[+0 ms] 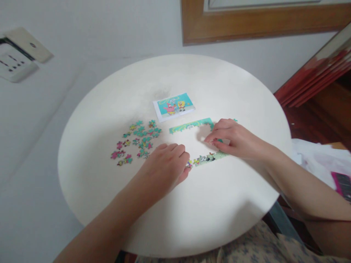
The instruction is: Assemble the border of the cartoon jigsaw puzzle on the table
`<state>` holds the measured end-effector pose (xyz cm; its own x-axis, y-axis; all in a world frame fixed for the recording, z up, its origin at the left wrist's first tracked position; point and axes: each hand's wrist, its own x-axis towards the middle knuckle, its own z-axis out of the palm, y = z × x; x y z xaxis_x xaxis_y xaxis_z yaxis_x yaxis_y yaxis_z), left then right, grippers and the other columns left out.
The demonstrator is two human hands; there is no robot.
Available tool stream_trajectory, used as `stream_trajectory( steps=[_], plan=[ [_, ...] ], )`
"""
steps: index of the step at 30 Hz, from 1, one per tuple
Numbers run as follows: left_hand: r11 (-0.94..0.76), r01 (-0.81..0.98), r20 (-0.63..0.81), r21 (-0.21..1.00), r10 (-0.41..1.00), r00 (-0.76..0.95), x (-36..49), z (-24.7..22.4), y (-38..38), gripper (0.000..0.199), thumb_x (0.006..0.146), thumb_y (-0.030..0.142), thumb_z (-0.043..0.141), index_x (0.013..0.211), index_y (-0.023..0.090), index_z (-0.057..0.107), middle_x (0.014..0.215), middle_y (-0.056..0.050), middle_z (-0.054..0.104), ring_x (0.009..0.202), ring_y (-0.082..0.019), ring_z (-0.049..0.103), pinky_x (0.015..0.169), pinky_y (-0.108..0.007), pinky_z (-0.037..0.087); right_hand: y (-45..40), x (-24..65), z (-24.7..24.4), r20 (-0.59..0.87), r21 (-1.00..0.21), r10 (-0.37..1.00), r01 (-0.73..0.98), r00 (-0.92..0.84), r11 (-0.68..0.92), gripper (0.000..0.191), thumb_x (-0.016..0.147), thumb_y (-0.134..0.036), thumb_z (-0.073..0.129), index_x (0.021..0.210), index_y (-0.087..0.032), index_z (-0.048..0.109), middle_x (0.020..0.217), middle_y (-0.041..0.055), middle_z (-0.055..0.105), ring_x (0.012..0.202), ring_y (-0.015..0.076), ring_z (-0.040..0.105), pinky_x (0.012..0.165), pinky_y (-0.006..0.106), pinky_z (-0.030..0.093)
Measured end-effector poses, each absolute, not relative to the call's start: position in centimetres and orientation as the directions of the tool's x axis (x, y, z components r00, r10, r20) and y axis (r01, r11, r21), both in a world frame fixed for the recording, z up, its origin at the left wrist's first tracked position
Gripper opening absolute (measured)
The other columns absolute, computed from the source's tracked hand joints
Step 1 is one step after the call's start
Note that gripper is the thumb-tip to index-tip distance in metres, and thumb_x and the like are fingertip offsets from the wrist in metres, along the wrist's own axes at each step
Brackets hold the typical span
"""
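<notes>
A partly joined jigsaw puzzle border (201,123) lies on the round white table, with a teal top strip and a green lower strip. My left hand (171,160) is closed at the lower strip's left end, its fingertips on a colourful puzzle piece (189,164). Over the border's right side, my right hand (230,137) is pinched; what its fingertips hold is too small and hidden to make out. Loose puzzle pieces (141,133) lie scattered left of the border. Behind it is a picture card (175,106) with a pink starfish and a yellow sponge character.
The white table (175,215) stands against a pale wall with a socket (16,60) at left. A stray teal piece (235,120) lies beyond my right hand. White papers or bags (309,157) and a pink-edged object (341,184) are to the right, beyond the table's edge.
</notes>
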<state>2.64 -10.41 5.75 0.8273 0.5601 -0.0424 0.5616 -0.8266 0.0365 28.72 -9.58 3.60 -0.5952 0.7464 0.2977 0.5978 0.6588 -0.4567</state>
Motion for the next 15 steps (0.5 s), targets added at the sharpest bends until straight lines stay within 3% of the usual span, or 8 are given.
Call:
stream_trajectory(
  steps=[15],
  plan=[
    [-0.819,0.571,-0.063,0.058,0.568,0.821,2.87,5.61,-10.28,0.007,0.088,0.023,0.068,0.091,0.018,0.064,0.093,-0.005,0.064,0.088,-0.026,0.061,0.075,-0.04,0.044,-9.52,28.75,3.44,0.305,-0.462,0.739,0.585,-0.601,0.666,0.019,0.093,-0.018,0.056,0.099,-0.018,0.074,0.088,0.0075,0.069,0.086,0.021,0.058,0.079,0.037,0.041]
  ],
)
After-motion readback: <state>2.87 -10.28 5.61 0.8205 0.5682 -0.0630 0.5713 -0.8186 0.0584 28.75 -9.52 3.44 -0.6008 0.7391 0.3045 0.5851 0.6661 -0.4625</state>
